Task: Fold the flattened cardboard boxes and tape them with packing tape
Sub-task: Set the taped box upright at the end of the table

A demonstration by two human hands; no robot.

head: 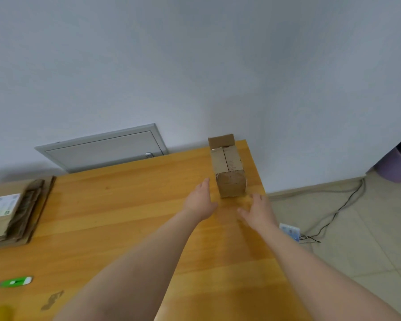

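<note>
- Cardboard box stands folded near the far right corner of the wooden table, one end flap upright.
- Left hand and right hand flank its near end, fingers straight, loosely spread, holding nothing.
- Best gripped by both side walls, squarely, not the loose flap.

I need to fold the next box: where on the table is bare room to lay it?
Bare table between the cardboard stack at the left edge and the left hand. Crowded: the far right corner, with the folded box and the right hand before it.
</note>
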